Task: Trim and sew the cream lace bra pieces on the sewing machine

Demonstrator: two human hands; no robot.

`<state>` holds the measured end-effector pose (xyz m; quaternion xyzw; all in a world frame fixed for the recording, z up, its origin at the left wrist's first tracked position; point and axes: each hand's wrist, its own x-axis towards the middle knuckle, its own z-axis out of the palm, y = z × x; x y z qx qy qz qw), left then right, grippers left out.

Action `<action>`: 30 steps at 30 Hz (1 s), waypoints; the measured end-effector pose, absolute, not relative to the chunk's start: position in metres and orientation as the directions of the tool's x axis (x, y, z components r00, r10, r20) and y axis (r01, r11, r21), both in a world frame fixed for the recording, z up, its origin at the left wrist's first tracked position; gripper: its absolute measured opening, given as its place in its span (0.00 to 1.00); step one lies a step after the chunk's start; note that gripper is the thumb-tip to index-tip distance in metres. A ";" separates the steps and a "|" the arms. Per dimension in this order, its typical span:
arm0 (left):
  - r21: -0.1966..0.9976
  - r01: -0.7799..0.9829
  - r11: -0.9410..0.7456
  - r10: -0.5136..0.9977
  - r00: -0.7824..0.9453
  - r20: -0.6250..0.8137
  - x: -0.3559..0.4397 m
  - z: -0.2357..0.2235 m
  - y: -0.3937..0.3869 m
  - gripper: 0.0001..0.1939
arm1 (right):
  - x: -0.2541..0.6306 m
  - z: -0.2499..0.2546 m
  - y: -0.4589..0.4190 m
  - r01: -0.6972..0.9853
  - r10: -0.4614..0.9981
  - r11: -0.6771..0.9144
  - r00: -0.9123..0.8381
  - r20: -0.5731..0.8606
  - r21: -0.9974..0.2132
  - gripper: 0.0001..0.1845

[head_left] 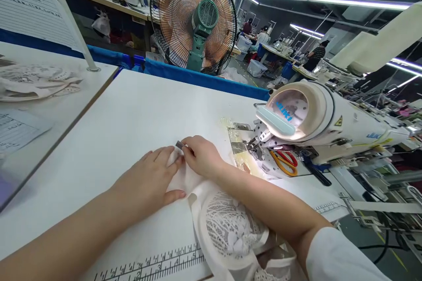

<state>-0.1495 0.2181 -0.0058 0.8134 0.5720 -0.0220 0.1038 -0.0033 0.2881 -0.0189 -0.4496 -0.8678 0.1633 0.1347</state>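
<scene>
A white lace bra [227,224] lies on the white table, with one lace cup turned up toward me. My left hand [148,182] is spread flat over the thin white fabric at the bra's far end, fingers stretched out. Just to its right, my right hand [201,156] pinches a small grey flat piece [180,145] between thumb and fingers, close to the left fingertips. Most of that piece is hidden in the grip, so its kind does not show. My right forearm passes above the lace cup.
To the right stands a white sewing machine [296,112]; orange-and-red-handled scissors [285,162] lie beside its needle area. A ruler scale [158,263] marks the table's near edge. Behind the table is a large fan [194,17]. Lace pieces [36,81] and a paper sheet [20,127] lie at left.
</scene>
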 end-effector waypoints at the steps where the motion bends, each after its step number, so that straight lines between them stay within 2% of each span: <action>1: 0.141 0.936 -0.322 0.927 0.342 -0.154 -0.150 -0.005 0.218 0.36 | -0.004 -0.019 0.287 0.735 0.817 0.554 -0.571 0.084 -0.390 0.09; 9: 0.086 0.927 -0.366 0.906 0.376 -0.193 -0.149 0.000 0.221 0.35 | -0.007 -0.016 0.284 0.758 0.797 0.582 -0.604 0.021 -0.296 0.13; 16: 0.116 0.925 -0.361 0.902 0.378 -0.210 -0.151 0.002 0.219 0.34 | -0.012 -0.009 0.285 0.760 0.765 0.624 -0.641 -0.056 -0.181 0.13; 30: 0.050 0.945 -0.322 0.914 0.325 -0.242 -0.143 0.004 0.219 0.37 | 0.003 0.014 0.274 0.780 0.759 0.620 -0.624 -0.187 -0.086 0.12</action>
